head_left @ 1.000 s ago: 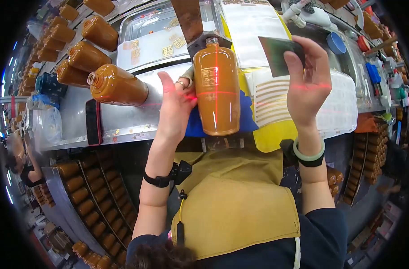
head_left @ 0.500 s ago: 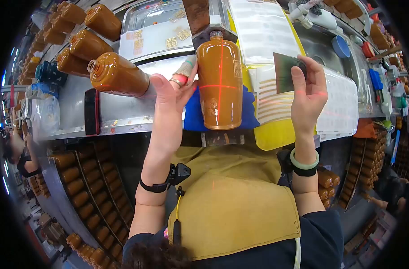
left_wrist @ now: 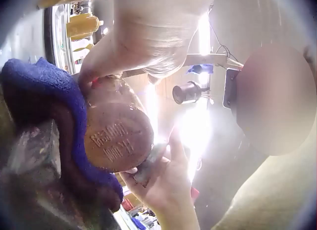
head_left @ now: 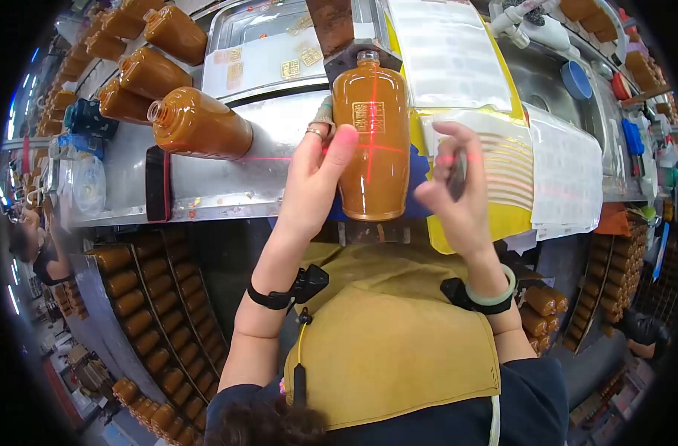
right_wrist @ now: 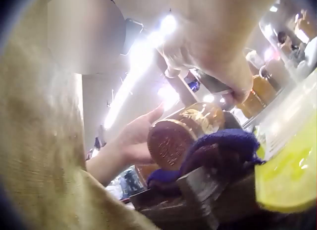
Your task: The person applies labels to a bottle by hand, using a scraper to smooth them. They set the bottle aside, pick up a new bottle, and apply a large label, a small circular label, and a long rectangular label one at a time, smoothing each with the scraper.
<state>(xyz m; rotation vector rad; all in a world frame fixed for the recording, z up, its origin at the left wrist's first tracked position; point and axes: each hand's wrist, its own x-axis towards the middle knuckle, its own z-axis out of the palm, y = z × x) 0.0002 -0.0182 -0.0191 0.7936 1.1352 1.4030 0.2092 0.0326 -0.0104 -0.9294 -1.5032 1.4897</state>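
Against a second ago, my right hand [head_left: 458,204] has dropped from its raised spot out to the right and come in just beside the bottle [head_left: 372,160]. It still pinches the dark card [head_left: 456,172], now turned edge-on. The bottle has rolled in its cradle: the gold label [head_left: 369,117] faces up near the neck, close above the red laser cross. My left hand [head_left: 313,178] holds the bottle's left flank, thumb on top and fingers curved along the side. The bottle lies on the blue cloth [right_wrist: 223,141] at the front of the tabletop [head_left: 205,189]. I judge the label side is now presented and steadied, with the card close enough to work on it.
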